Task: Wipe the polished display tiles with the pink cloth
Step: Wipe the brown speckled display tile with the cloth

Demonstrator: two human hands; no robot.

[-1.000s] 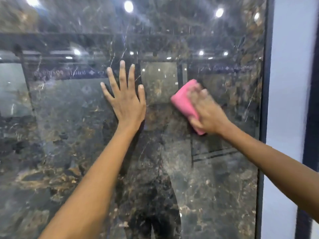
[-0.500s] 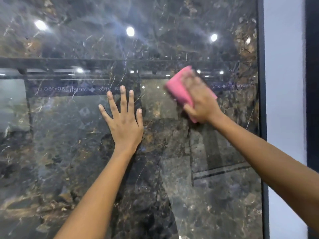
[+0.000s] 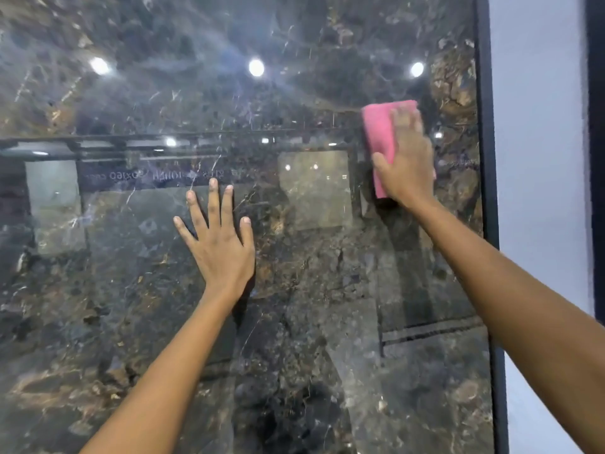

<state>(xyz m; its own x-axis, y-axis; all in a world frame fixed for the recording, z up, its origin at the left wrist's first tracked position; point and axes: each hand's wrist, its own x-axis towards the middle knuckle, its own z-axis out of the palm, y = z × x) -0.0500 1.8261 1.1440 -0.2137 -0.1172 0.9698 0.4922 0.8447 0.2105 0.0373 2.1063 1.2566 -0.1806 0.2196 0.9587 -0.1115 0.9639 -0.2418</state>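
Observation:
A large polished dark marble display tile (image 3: pixel 114 306) stands upright and fills most of the view, mirroring ceiling lights. My left hand (image 3: pixel 219 244) lies flat on it near the middle, fingers straight and spread. My right hand (image 3: pixel 407 162) presses the folded pink cloth (image 3: pixel 378 136) against the tile at the upper right, close to the tile's right edge. Its fingers lie straight over the cloth and look blurred. Most of the cloth is hidden under the hand.
A dark frame strip (image 3: pixel 487 158) borders the tile on the right. Beyond it is a pale grey wall panel (image 3: pixel 537 158), and another dark strip (image 3: pixel 595 126) runs at the far right edge.
My right hand has slid the pink cloth up and then rightward across the tile toward its right edge. My left hand has stayed flat on the tile.

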